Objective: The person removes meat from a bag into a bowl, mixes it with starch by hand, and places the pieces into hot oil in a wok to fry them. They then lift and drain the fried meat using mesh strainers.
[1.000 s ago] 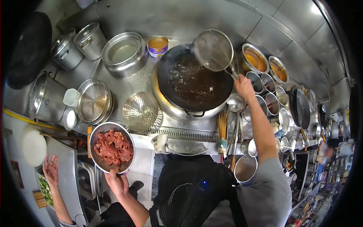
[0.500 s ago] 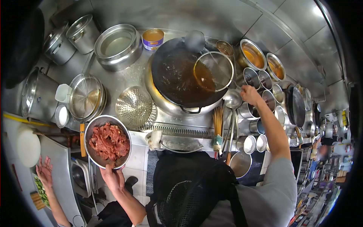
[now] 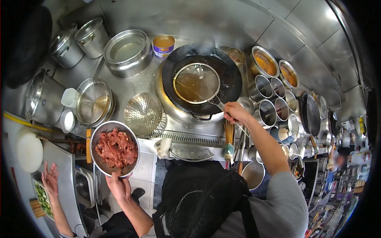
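Note:
My left hand (image 3: 119, 187) grips the near rim of a metal bowl (image 3: 137, 152), with the thumb on top. Inside it is a heap of raw sliced red meat (image 3: 116, 147). My right hand (image 3: 237, 112) is closed round the handle of a round mesh strainer (image 3: 197, 82) with a metal rim. The strainer lies over the middle of a black wok (image 3: 234, 79), where brown liquid shows through the mesh; whether it touches the liquid I cannot tell.
A perforated ladle (image 3: 143, 114) and a bamboo brush (image 3: 229, 139) lie nearby. Several metal pots, including an open one (image 3: 137, 57), stand around the stove. Another person's open hand (image 3: 50, 180) is at far left by chopped greens (image 3: 43, 200).
My right hand has moved left and slightly down, bringing the strainer from the wok's right side to its middle. My left hand and the bowl of meat stay almost still.

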Motion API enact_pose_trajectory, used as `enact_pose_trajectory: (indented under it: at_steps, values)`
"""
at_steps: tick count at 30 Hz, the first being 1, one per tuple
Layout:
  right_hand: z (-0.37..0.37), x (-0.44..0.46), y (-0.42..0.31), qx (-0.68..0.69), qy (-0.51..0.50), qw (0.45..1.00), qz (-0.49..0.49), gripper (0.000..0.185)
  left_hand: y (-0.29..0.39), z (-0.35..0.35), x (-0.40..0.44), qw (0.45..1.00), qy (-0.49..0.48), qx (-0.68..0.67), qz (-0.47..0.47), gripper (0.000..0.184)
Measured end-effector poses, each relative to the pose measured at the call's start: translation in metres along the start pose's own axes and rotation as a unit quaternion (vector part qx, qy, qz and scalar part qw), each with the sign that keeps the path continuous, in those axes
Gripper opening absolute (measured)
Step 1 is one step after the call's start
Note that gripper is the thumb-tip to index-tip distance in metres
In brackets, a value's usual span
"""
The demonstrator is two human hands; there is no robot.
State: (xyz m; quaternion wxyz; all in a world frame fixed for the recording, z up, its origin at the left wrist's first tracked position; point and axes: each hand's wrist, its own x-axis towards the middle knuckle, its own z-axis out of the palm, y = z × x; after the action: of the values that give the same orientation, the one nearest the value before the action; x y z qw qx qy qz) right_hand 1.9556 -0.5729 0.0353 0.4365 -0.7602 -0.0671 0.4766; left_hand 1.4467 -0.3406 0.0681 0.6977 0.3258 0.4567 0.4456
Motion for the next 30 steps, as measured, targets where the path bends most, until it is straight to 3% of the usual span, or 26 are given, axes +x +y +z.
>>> enact_pose_trajectory:
  at_steps: [1,7,11,13,15,19,23,24,25,27,29,30]
  values:
    - [0.003,0.005,0.000,0.055,-0.022,0.998,-0.001,0.007,0.002,0.000,-0.002,1.000,-0.003,0.000,0.001,0.060]
    - [0.019,0.027,-0.015,0.087,-0.040,0.995,-0.022,0.007,0.006,-0.004,-0.012,1.000,-0.009,0.008,0.003,0.058]
    - [-0.003,0.050,-0.020,0.062,0.039,0.990,-0.121,0.011,0.002,-0.010,-0.017,1.000,0.011,0.006,0.024,0.057]
    - [-0.030,0.062,-0.021,-0.152,0.189,0.955,-0.169,0.019,-0.002,-0.020,-0.016,1.000,0.011,0.011,0.020,0.057]
    - [-0.070,0.079,-0.010,-0.331,0.322,0.835,-0.301,0.026,-0.002,-0.016,-0.019,0.999,0.020,0.015,0.021,0.057]
    - [-0.099,0.039,-0.050,-0.464,0.397,0.777,-0.148,0.029,-0.007,-0.020,-0.021,1.000,0.013,0.018,0.020,0.057]
    - [-0.120,0.042,-0.051,-0.504,0.346,0.784,-0.105,0.032,-0.011,-0.013,-0.025,0.999,0.029,0.009,0.015,0.058]
    - [-0.140,0.068,-0.028,-0.493,0.320,0.791,-0.168,0.031,-0.013,-0.012,-0.025,0.999,0.027,0.006,0.018,0.058]
    - [-0.142,0.079,-0.022,-0.493,0.320,0.791,-0.168,0.031,-0.014,-0.010,-0.025,0.999,0.026,0.005,0.021,0.058]
    - [-0.140,0.086,-0.016,-0.440,0.237,0.826,-0.259,0.030,-0.017,-0.009,-0.024,0.999,0.025,0.002,0.020,0.058]
    - [-0.127,0.097,-0.012,-0.422,0.230,0.838,-0.260,0.031,-0.017,-0.004,-0.022,1.000,0.023,0.000,0.019,0.058]
    - [-0.113,0.091,-0.019,-0.379,0.180,0.887,-0.192,0.028,-0.017,-0.001,-0.022,1.000,0.020,-0.002,0.017,0.059]
